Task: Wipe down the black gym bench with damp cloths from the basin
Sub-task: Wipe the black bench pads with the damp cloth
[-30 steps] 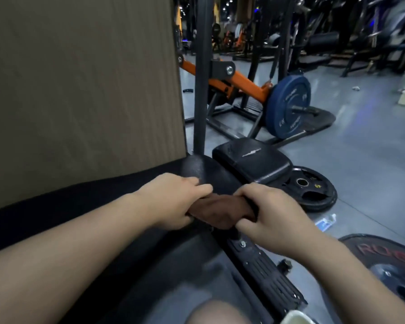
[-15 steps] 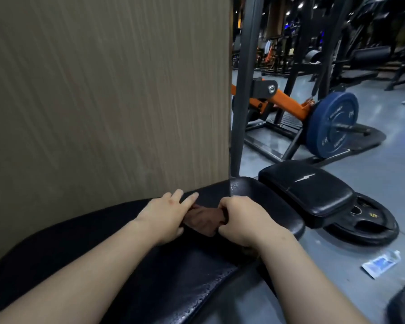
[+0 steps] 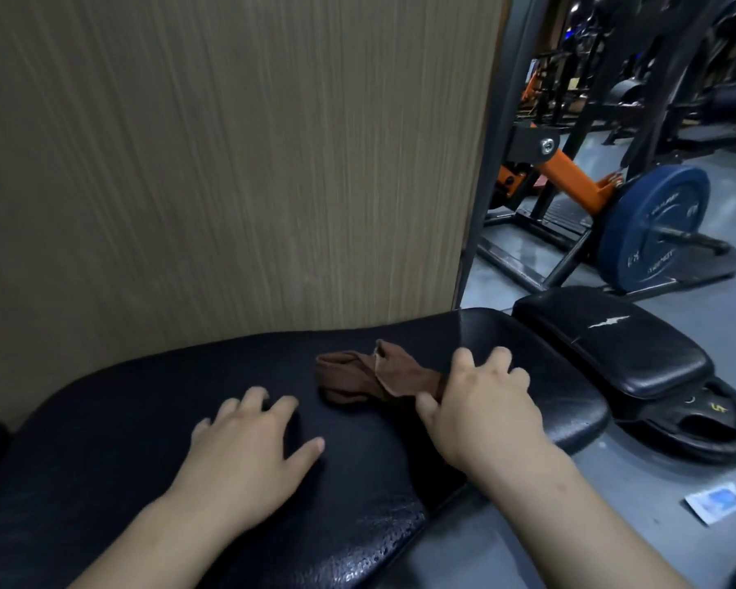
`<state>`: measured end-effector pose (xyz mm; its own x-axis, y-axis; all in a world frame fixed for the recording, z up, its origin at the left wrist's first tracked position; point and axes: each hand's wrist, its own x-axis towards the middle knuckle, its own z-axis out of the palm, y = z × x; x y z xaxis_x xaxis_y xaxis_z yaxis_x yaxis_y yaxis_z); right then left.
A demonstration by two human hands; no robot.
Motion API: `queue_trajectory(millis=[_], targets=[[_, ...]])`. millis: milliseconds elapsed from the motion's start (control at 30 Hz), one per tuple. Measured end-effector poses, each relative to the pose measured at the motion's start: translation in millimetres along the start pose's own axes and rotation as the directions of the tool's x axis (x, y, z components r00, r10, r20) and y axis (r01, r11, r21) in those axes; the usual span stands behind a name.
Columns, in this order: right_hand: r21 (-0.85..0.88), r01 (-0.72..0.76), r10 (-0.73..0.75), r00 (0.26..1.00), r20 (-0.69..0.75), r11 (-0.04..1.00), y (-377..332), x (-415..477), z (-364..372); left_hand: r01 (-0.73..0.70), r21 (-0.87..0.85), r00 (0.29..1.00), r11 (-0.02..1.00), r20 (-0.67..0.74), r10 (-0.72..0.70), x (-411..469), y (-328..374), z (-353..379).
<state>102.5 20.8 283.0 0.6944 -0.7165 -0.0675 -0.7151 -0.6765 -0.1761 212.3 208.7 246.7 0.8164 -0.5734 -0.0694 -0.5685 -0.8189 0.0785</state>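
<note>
Bench (image 3: 213, 423): black pad runs along the foot of the wood-grain panel (image 3: 230, 163). Your brown cloth (image 3: 360, 376) lies bunched on top of the bench, toward its far end. Your right hand (image 3: 483, 412) presses on the cloth's near end, fingers spread and curled over it, thumb at its edge, likely pinning it to push a stroke. Your left hand (image 3: 251, 452) rests flat on the bench just beside the cloth, fingers splayed, holding nothing, probably bracing. No basin in view.
</note>
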Motion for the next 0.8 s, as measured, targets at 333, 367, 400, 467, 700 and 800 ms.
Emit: queue_trajectory(millis=[333,367,400,467,700,800], targets=[[0.183,-0.019,0.001,0.995,0.098,0.983,-34.2,39.8,48.4,-0.036,0.051,0.997,0.998,0.072,0.033,16.8,23.5,4.5],[0.23,0.077,-0.088,0.995,0.037,0.97,-26.7,49.7,50.8,-0.034,0.052,0.996,0.998,0.078,0.03,16.8,22.7,4.4],[0.31,0.205,-0.209,0.978,-0.02,0.928,-17.7,59.5,51.9,-0.033,0.051,0.996,0.998,0.083,0.029,16.6,21.9,3.7],[0.468,0.406,-0.434,0.899,-0.054,0.785,0.3,73.0,45.7,-0.035,0.047,0.996,0.998,0.082,0.031,17.1,20.3,2.1],[0.36,0.368,-0.468,0.848,0.25,0.858,44.2,70.8,4.6,-0.027,0.008,0.996,1.0,0.084,0.026,22.2,18.9,-0.6],[0.256,0.418,-0.479,0.837,0.264,0.872,37.1,66.6,17.5,-0.027,0.038,0.996,0.999,0.09,0.024,22.1,21.2,0.6]])
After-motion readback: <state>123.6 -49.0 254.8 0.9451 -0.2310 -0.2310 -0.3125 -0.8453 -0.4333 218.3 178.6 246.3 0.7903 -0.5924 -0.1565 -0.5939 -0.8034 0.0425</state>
